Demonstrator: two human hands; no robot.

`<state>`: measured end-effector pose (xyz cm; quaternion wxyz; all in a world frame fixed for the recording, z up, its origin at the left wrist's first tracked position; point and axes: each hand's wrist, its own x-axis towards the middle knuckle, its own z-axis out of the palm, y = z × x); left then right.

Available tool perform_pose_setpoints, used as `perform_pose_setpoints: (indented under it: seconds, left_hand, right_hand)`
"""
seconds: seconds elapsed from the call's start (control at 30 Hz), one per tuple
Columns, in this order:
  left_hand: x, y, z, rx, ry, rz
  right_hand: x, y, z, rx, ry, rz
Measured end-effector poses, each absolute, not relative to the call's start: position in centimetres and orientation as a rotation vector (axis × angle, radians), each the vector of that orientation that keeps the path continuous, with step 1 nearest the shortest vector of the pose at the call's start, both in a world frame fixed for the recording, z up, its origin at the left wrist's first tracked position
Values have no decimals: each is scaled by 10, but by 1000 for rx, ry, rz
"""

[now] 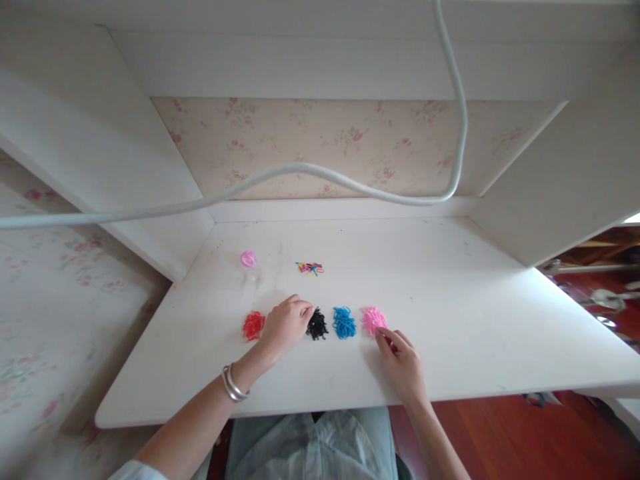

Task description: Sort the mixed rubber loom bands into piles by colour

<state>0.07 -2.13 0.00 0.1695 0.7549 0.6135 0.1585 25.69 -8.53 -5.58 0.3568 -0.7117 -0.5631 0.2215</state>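
Note:
Four-colour piles of small rubber bands lie in a row on the white desk: red bands [253, 325], black bands [317, 325], blue bands [344, 323] and pink bands [373, 320]. My left hand [286, 323] reaches between the red and black piles, its fingertips pinched at the upper left edge of the black bands. My right hand [401, 360] is closed in a pinch at the lower right edge of the pink bands. What either pinch holds is too small to make out. Behind the row lies a little heap of mixed-colour bands [311, 268].
A round pink translucent object [248, 259] sits at the back left of the white desk [450, 320]. A white cable [300, 168] hangs across the view above the desk. Side panels [550, 173] and a floral-papered back wall [350, 137] enclose the rear.

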Motion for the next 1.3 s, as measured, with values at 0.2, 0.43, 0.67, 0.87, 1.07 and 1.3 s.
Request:
perform_pose_setpoints:
  seconds: [0.2,0.43,0.67,0.87,1.07,1.3]
  left_hand:
    - [3,-30,3,2209,1763,296]
    - [-18,-43,26,2210,1799,608]
    - [-70,-89,2,1880,1792,1099]
    - [-98,-127,-35,1734,1842,1200]
    - [-105,-130,-50,1653,1916,1244]
    - [-105,-124,-51,1704,1894,1217]
  right_hand:
    - [256,-86,-57,-1832,-1434,557]
    - [255,-77,-45,-1795,-1423,572]
    - [221,-33,-7,-1655,-1595,449]
    - [171,25,-1,-1808,-2118,402]
    - [143,68,-17,-1959,-2218,375]
    - [134,76,-19,-1984,-2287,333]
